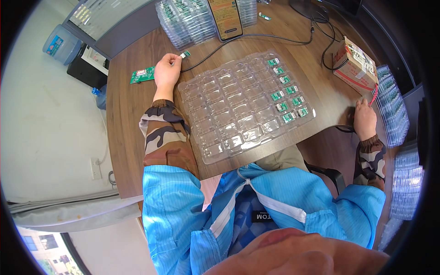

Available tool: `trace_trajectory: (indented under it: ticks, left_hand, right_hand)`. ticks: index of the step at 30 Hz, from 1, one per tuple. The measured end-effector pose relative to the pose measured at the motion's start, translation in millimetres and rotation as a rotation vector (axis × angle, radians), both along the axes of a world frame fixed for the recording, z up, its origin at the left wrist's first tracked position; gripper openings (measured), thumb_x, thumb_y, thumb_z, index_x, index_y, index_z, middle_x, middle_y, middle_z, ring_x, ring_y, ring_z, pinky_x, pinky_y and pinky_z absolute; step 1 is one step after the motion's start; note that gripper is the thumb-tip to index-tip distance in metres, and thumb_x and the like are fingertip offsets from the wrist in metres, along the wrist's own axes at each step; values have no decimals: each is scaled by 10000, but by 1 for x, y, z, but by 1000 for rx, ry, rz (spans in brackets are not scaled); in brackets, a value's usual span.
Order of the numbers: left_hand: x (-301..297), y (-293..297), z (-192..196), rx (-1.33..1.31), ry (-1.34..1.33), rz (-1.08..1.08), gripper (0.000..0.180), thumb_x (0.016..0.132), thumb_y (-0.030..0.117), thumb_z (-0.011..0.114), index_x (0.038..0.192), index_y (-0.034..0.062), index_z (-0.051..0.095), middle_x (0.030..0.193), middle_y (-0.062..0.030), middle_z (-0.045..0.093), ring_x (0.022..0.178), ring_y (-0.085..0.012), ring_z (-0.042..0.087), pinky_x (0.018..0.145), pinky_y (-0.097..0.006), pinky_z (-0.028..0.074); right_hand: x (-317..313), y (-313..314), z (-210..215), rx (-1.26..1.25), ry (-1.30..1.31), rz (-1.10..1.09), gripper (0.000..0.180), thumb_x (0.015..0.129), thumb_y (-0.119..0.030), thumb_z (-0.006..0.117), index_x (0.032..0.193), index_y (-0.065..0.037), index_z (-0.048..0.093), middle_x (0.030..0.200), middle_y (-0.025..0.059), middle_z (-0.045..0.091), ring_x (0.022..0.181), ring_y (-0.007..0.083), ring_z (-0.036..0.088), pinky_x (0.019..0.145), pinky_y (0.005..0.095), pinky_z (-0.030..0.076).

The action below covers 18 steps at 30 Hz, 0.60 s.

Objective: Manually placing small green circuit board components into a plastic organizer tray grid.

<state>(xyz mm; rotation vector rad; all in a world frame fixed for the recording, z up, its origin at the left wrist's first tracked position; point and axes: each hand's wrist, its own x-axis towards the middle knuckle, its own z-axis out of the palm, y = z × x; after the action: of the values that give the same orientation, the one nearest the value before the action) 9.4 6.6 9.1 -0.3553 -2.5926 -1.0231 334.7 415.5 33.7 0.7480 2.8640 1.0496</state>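
Note:
Thumb and fingers of my left hand [167,72] are pinched at the edge of a small green circuit board [185,54] with a pale connector. Beside that wrist lies a larger green circuit board [142,75] with a lit display, partly covered by the hand. Between my arms is a clear plastic blister tray [229,107]; several small green boards [291,90] fill pockets on its right side, while its other pockets hold none. My right hand [365,120] is closed at the table's right edge, against a red wire [374,95]; what its fingers hold is hidden.
Stacked clear trays [185,23] stand at the back, with a phone [224,19] leaning there. A black cable [261,35] crosses the table. A cardboard box [355,64] sits at right, and more tray stacks [392,107] rise beyond it. Another small board [264,16] lies far back.

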Motion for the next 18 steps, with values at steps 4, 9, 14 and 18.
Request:
trace_trajectory:
  ticks: [4,9,14,18]
  left_hand:
    - [1,1,0,10,-4,-10,191,732,286,568,783,107,612,723,-55,611,715,-240,579,637,-335,441]
    - [1,1,-1,15,8,-4,191,729,284,569,780,105,613,714,-55,612,705,-241,579,634,-335,441]
    - [4,2,1,47,6,-7,189,726,280,568,777,104,612,702,-56,608,703,-240,579,631,-336,441]
    - [4,4,3,33,8,-2,183,726,283,561,770,112,610,707,-61,608,711,-248,577,628,-343,441]
  right_hand:
    - [1,6,-3,-28,3,4,113,732,-45,491,840,-26,514,897,103,501,702,237,591,587,300,493]
    - [0,3,2,-53,-12,15,123,708,-27,507,831,-16,510,890,117,501,680,252,594,582,307,494]
    - [0,6,5,-59,9,61,138,690,-24,512,826,-6,507,883,129,507,650,266,592,573,314,492]
    - [-11,-24,42,-98,57,133,153,677,-32,519,827,-7,503,863,128,524,636,271,587,548,324,482]
